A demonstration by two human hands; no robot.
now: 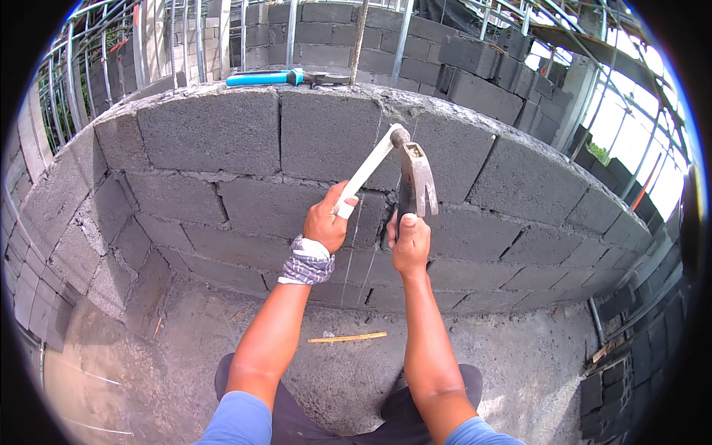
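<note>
Left hand (327,225): wrapped around my slim white bar (368,169).
Right hand (410,245): clasping my dark-handled steel claw hammer (418,172).
Hammer position: head by the bar's upper end, before a grey concrete-block wall (330,133).

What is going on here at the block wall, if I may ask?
A person's left hand is closed around a white bar in front of the wall. The right hand holds a hammer, its head by the bar's upper end; whether they touch is hard to tell. A blue-handled tool lies on top of the wall, and a thin stick on the floor.
</note>
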